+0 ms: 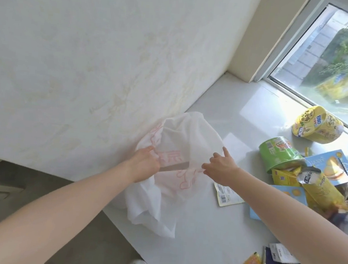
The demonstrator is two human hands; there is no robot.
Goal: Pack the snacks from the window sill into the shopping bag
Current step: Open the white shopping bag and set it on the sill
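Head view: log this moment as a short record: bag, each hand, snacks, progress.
bag: white shopping bag on the window sill by the wall, mouth held open
left hand: grips the bag's rim
right hand: pinches the opposite rim
snacks: yellow cup, green cup, blue box on the sill, right of the bag
progress: no snack visible in the bag

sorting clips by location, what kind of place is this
Probably a room in a home: a window sill below a window overlooking trees, a patterned wall, snack packs beside a shopping bag.
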